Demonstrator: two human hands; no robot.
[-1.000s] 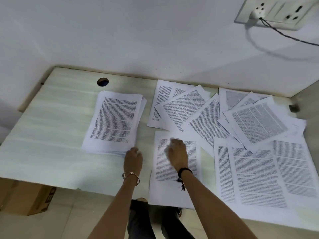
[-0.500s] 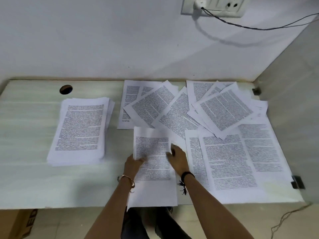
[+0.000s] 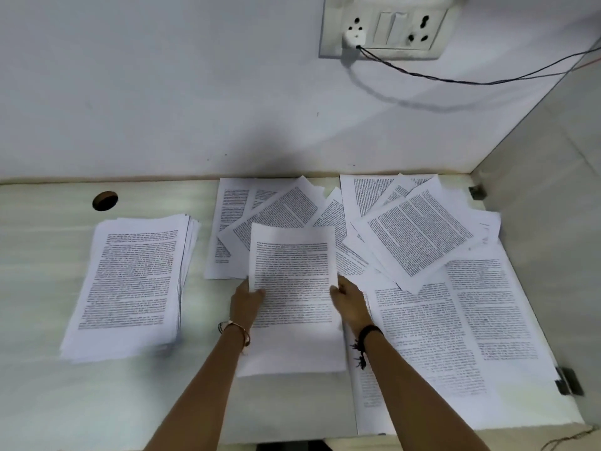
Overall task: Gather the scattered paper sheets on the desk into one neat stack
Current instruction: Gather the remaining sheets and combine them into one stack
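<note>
A printed paper sheet (image 3: 292, 281) is held up off the pale desk (image 3: 39, 288) in the middle. My left hand (image 3: 244, 304) grips its left edge and my right hand (image 3: 349, 301) grips its right edge. A thick stack of printed sheets (image 3: 130, 284) lies on the left side of the desk, slightly fanned at its right edge. Several scattered sheets (image 3: 419, 236) overlap at the back and right. Two large sheets (image 3: 455, 333) lie flat at the right, partly under my right forearm.
A round cable hole (image 3: 104, 200) sits at the back left of the desk. A wall socket (image 3: 387, 26) with a plug and a black cable hangs above. A side panel (image 3: 553, 222) closes the desk on the right, with metal brackets (image 3: 567, 380) at its base.
My left hand left the stack and took the sheet's left edge. Both hands lifted the sheet off the desk. The camera view swung to the right.
</note>
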